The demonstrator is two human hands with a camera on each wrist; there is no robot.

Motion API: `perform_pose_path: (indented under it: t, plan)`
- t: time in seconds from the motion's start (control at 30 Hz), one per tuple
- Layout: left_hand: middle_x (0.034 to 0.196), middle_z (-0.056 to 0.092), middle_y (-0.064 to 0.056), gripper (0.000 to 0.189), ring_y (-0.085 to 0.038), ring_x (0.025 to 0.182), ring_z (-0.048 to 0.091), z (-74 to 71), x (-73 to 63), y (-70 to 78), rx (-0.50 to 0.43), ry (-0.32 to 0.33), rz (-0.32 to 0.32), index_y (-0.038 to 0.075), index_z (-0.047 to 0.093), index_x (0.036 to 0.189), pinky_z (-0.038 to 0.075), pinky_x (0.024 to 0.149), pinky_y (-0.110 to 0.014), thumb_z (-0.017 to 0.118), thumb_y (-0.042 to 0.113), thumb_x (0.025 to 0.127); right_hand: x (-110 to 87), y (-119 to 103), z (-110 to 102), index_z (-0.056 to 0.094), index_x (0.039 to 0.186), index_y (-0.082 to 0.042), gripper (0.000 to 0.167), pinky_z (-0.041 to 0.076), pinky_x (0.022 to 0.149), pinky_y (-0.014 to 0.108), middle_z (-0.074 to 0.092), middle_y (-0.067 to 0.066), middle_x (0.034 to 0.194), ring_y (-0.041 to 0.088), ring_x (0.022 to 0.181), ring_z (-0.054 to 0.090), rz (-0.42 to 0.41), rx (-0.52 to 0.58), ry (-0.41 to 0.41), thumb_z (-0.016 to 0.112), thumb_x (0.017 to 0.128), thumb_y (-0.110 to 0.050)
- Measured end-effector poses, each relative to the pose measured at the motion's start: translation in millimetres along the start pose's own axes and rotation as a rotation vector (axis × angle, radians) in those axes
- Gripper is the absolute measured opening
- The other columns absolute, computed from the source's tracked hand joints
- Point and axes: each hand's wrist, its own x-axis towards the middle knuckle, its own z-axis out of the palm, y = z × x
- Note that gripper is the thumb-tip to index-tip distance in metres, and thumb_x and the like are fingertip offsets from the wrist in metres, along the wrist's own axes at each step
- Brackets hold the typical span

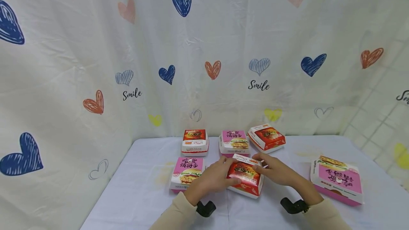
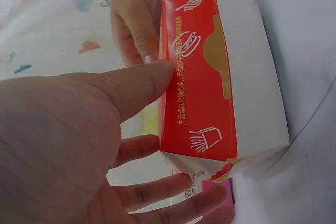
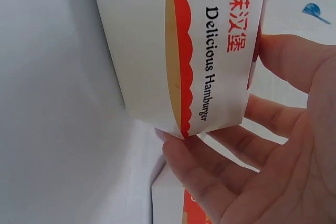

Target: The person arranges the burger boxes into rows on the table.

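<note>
A red-and-white hamburger box [image 1: 244, 178] sits turned at an angle on the white-covered table, between my two hands. My left hand [image 1: 214, 176] holds its left side; in the left wrist view the thumb lies on the top edge of the box [image 2: 197, 93] and the fingers reach along its side. With the right hand [image 1: 277, 170] I hold the far right corner. The right wrist view shows the thumb at the top edge and fingers against the side of the box [image 3: 147, 40], which reads "Delicious Hamburger". The box's lid looks closed.
A pink hamburger box [image 1: 187, 169] stands just left of my left hand. Behind are a red box [image 1: 195, 143], a pink box [image 1: 234, 141] and another red box [image 1: 267, 137]. A larger-looking pink box [image 1: 338, 180] lies at the right. A heart-printed curtain [image 1: 223, 45] hangs behind the table.
</note>
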Motion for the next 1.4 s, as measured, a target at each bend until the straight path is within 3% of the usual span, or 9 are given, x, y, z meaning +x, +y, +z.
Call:
perform_pose_path:
  t: [0.2,0.5,1.23,1.4]
  plan:
    - [0.143,0.052,0.001,0.070,-0.018,0.120,0.058,-7.7,-1.3,-6.4,-0.018,-0.012,0.022,0.037,0.044,0.151,0.055,0.098,-0.044,0.072,0.056,0.089,1.3,0.4,-1.1,0.058,0.130,-0.006,0.039,0.053,0.078,0.025,0.067,0.007,0.117,0.021,0.099,0.060,-0.029,-0.017,-0.010,0.061,0.103,-0.033]
    - [0.154,0.050,0.000,0.066,-0.023,0.137,0.052,-15.3,-3.2,-6.7,-0.015,-0.028,0.014,0.032,0.049,0.149,0.050,0.107,-0.050,0.074,0.050,0.090,-2.3,2.0,-2.1,0.061,0.125,-0.007,0.032,0.052,0.075,0.026,0.066,0.006,0.109,0.019,0.095,0.060,-0.033,-0.031,-0.019,0.059,0.104,-0.031]
    - [0.148,0.054,-0.001,0.058,-0.022,0.135,0.054,-18.8,-8.3,-8.1,-0.027,-0.013,0.026,0.027,0.050,0.149,0.052,0.105,-0.047,0.070,0.036,0.096,-3.2,3.7,-3.5,0.058,0.124,-0.005,0.032,0.051,0.072,0.026,0.064,0.007,0.107,0.017,0.091,0.058,-0.025,0.021,-0.063,0.061,0.103,-0.030]
    - [0.148,0.055,0.000,0.056,-0.022,0.136,0.054,-17.7,-6.9,-9.2,-0.022,0.000,0.029,0.027,0.050,0.148,0.052,0.105,-0.047,0.070,0.035,0.097,-4.3,2.0,-3.8,0.055,0.130,-0.004,0.039,0.052,0.077,0.030,0.064,0.011,0.116,0.021,0.098,0.059,-0.001,0.016,-0.067,0.063,0.102,-0.031]
